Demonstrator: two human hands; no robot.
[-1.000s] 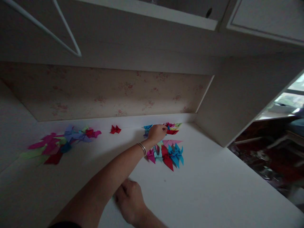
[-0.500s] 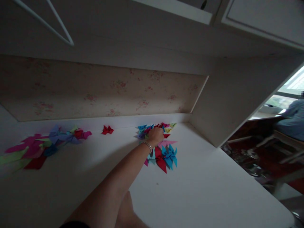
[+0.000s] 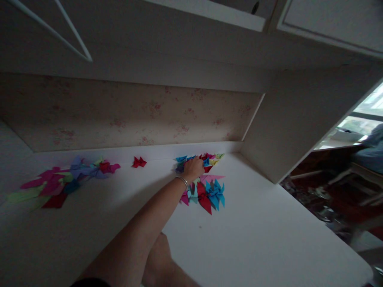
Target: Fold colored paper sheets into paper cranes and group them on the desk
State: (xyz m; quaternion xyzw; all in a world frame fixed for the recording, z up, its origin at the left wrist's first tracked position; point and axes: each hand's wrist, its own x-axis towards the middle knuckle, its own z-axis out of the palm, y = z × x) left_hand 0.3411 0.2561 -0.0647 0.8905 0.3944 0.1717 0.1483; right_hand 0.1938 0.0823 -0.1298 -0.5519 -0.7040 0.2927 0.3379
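Note:
My left hand (image 3: 194, 167), with a bracelet (image 3: 183, 181) on its wrist, reaches over a group of folded paper cranes at the back of the white surface. Its fingers are curled down among the cranes, and what they hold is hidden. Blue cranes (image 3: 216, 193), a red crane (image 3: 204, 198) and a pink crane (image 3: 212, 177) lie just in front and to the right of it. Below my left forearm, my right hand (image 3: 160, 255) is near the front; its fingers are hidden. A single red folded paper piece (image 3: 139, 162) lies further left.
A heap of colourful folded paper (image 3: 55, 181) spreads along the far left. Floral wallpaper (image 3: 155, 115) backs the white tabletop (image 3: 254, 231). A side panel (image 3: 293, 127) rises on the right, and a white hanger (image 3: 73, 36) hangs upper left. Part of a person (image 3: 372, 155) shows beyond.
My left hand has shifted slightly left over the group of cranes. The whole view has tilted a little. My right hand stays below the left forearm.

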